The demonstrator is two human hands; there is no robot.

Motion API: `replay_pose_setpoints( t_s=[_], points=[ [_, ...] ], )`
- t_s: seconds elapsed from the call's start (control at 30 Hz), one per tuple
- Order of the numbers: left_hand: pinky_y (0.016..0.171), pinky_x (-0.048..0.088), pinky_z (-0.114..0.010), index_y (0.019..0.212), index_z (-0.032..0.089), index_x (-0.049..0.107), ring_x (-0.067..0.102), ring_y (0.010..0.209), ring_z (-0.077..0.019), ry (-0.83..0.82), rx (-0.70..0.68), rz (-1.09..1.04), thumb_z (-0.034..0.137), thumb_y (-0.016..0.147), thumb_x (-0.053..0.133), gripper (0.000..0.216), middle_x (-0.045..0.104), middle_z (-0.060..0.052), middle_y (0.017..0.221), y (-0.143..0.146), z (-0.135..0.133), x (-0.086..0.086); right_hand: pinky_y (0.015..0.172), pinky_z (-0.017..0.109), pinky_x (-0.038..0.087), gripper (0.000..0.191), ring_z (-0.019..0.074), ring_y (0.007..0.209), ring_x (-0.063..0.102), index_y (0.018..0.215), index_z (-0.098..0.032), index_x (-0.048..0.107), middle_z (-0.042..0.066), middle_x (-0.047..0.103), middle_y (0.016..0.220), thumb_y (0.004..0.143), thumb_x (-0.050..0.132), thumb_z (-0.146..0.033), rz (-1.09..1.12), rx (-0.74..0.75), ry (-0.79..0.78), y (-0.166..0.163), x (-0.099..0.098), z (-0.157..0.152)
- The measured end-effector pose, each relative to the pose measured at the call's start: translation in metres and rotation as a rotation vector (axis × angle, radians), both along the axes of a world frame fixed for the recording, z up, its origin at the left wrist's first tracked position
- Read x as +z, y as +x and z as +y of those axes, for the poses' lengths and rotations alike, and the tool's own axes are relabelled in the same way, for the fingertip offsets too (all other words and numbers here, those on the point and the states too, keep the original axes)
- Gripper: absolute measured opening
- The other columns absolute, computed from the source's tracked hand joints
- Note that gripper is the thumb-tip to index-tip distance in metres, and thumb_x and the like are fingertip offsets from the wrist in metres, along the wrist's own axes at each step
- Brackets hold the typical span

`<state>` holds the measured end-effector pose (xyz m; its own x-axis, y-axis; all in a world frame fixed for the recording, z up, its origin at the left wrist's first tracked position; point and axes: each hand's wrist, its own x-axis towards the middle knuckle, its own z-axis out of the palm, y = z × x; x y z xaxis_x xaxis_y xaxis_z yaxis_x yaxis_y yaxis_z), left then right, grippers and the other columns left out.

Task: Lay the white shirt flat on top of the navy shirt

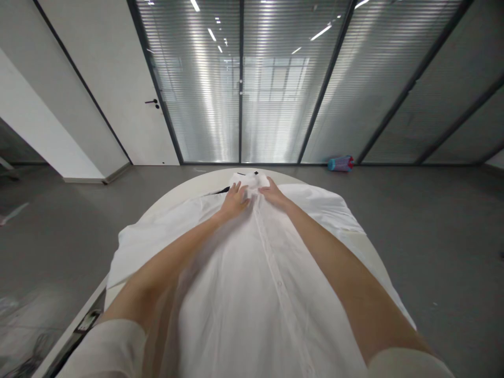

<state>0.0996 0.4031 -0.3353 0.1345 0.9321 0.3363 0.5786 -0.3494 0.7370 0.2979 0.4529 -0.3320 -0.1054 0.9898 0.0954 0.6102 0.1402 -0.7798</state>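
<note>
White shirt [252, 273] lies flat, buttoned side up, across round table [370, 247] w/ collar [249, 182] at far edge. Our left hand [235, 202] & right hand [273, 195] rest at collar, fingers slightly spread, pressing cloth.

Nothing to read here: no lettering, label, brand, number or sign comes through anywhere in the frame. The white shirt [252, 273] spread down the centre shows a plain button strip and no visible tag text. The small dark item [88, 321] at the lower left edge of the table is too blurred to make out any print. The blue and pink object [340, 163] on the floor at centre right is too small to show any marking.
</note>
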Motion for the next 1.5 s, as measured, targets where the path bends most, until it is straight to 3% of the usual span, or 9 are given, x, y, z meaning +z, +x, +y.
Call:
replay_pose_setpoints(
  t_s=[0.13, 0.23, 0.33, 0.73, 0.9, 1.0, 1.17, 1.27, 1.5],
  points=[
    [0.118, 0.019, -0.064, 0.140, 0.023, 0.056, 0.015, 0.151, -0.0447, 0.027, -0.033, 0.543, 0.053, 0.093, 0.058, 0.057, 0.032, -0.014, 0.162, -0.041, -0.097, -0.003, 0.121, 0.049, 0.025, 0.072, 0.0316, 0.150, 0.028, 0.155, -0.024, 0.036, 0.012, 0.034, 0.161, 0.094, 0.050, -0.059, -0.393, 0.261, 0.060, 0.037, -0.001, -0.081],
    [0.116, 0.017, -0.068, 0.152, 0.028, 0.043, 0.014, 0.150, -0.0468, 0.014, 0.075, 0.771, 0.068, 0.092, 0.047, 0.072, 0.028, -0.012, 0.164, -0.083, -0.166, -0.014, 0.122, 0.057, 0.016, 0.077, 0.0387, 0.152, 0.013, 0.157, -0.031, 0.034, 0.009, 0.021, 0.166, 0.093, 0.038, -0.073, -0.640, 0.236, 0.067, 0.069, -0.014, -0.158],
    [0.116, 0.018, -0.067, 0.156, 0.028, 0.038, 0.016, 0.149, -0.0486, -0.007, 0.145, 0.852, 0.070, 0.094, 0.041, 0.075, 0.025, -0.011, 0.165, -0.108, -0.202, -0.022, 0.121, 0.060, 0.013, 0.074, 0.0376, 0.153, 0.008, 0.158, -0.037, 0.029, 0.005, 0.015, 0.167, 0.094, 0.029, -0.075, -0.759, 0.208, 0.087, 0.085, -0.027, -0.208],
    [0.117, 0.017, -0.061, 0.152, 0.029, 0.045, 0.019, 0.149, -0.0438, -0.037, 0.086, 0.840, 0.058, 0.097, 0.047, 0.062, 0.029, -0.009, 0.164, -0.127, -0.144, -0.013, 0.122, 0.057, 0.012, 0.070, 0.0352, 0.153, 0.015, 0.158, -0.035, 0.031, 0.004, 0.020, 0.167, 0.097, 0.030, -0.070, -0.774, 0.144, 0.071, 0.057, -0.023, -0.178],
    [0.109, 0.040, -0.057, 0.139, 0.020, 0.054, 0.049, 0.132, -0.0332, 0.033, 0.090, 0.770, 0.042, 0.096, 0.060, 0.049, 0.048, -0.013, 0.147, -0.122, -0.137, 0.009, 0.107, 0.056, 0.042, 0.049, 0.0308, 0.130, 0.051, 0.140, -0.022, 0.052, 0.012, 0.048, 0.148, 0.098, 0.057, -0.046, -0.708, 0.162, 0.111, 0.040, -0.009, -0.159],
    [0.111, 0.037, -0.059, 0.140, 0.021, 0.053, 0.047, 0.134, -0.0325, 0.054, 0.063, 0.766, 0.043, 0.097, 0.059, 0.049, 0.048, -0.013, 0.148, -0.115, -0.157, 0.014, 0.103, 0.054, 0.046, 0.046, 0.0285, 0.124, 0.055, 0.136, -0.019, 0.055, 0.012, 0.052, 0.142, 0.096, 0.062, -0.040, -0.700, 0.183, 0.123, 0.044, -0.004, -0.163],
    [0.122, 0.019, -0.055, 0.153, 0.035, 0.039, 0.025, 0.151, -0.0312, 0.055, -0.162, 0.789, 0.057, 0.100, 0.040, 0.057, 0.036, -0.003, 0.161, -0.114, -0.231, -0.004, 0.121, 0.056, 0.018, 0.059, 0.0310, 0.150, 0.027, 0.152, -0.034, 0.042, 0.006, 0.031, 0.163, 0.100, 0.036, -0.061, -0.727, 0.224, 0.124, 0.088, -0.013, -0.217],
    [0.123, 0.018, -0.052, 0.158, 0.035, 0.029, 0.023, 0.152, -0.0281, 0.039, -0.249, 0.796, 0.059, 0.101, 0.035, 0.062, 0.027, -0.001, 0.164, -0.120, -0.264, -0.016, 0.123, 0.052, 0.015, 0.070, 0.0287, 0.152, 0.021, 0.156, -0.029, 0.036, 0.007, 0.027, 0.164, 0.099, 0.019, -0.066, -0.815, 0.211, 0.134, 0.127, -0.021, -0.253],
    [0.121, 0.026, -0.049, 0.148, 0.030, 0.049, 0.035, 0.147, -0.0278, 0.024, -0.197, 0.813, 0.062, 0.100, 0.035, 0.060, 0.043, -0.005, 0.156, -0.110, -0.263, -0.003, 0.123, 0.055, 0.016, 0.076, 0.0293, 0.152, 0.019, 0.156, -0.027, 0.037, 0.008, 0.023, 0.165, 0.096, 0.019, -0.071, -0.886, 0.086, 0.098, 0.172, -0.024, -0.300]
  ],
)
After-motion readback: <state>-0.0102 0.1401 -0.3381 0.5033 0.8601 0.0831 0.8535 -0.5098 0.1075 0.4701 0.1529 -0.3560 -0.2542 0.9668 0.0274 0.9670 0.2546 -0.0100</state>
